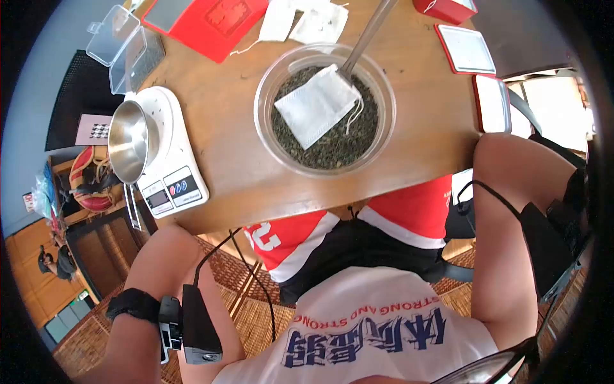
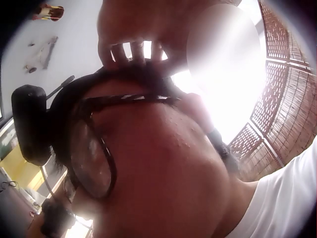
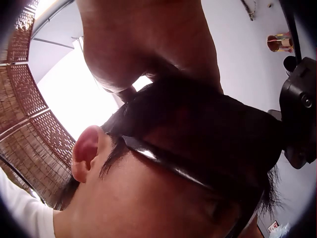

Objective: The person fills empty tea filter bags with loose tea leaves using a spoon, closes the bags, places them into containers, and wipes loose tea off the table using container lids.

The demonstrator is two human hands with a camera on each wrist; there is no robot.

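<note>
1. Nearest, the left hand (image 2: 146, 29) touches the dark hair (image 3: 173, 111) on top of the wearer's head; light shows between its fingers, but their tips are hidden, so I cannot tell whether they grasp anything.
2. The right hand (image 3: 148, 39) rests on the hair too (its fingers are lost in shadow; clenched or released, I cannot tell). Just below the hair sit dark-rimmed glasses (image 3: 168, 164).
3. Both arms are bent, the left arm (image 1: 166, 262) and right arm (image 1: 505, 224) with their elbows at the near edge of the wooden table (image 1: 230, 153).
4. Towards the middle, a clear bowl (image 1: 261, 118) holds dark dried leaves (image 1: 364, 128), with a white pouch (image 1: 313, 105) lying on them and a spoon (image 1: 371, 35) leaning to the far right.
5. On the left, a metal pan (image 1: 131, 141) sits on a white scale (image 1: 173, 173).
6. Farther off are a red box (image 1: 208, 25), more white pouches (image 1: 320, 24), an open plastic case (image 1: 134, 54) on the left and red-rimmed trays (image 1: 465, 50) on the right.
</note>
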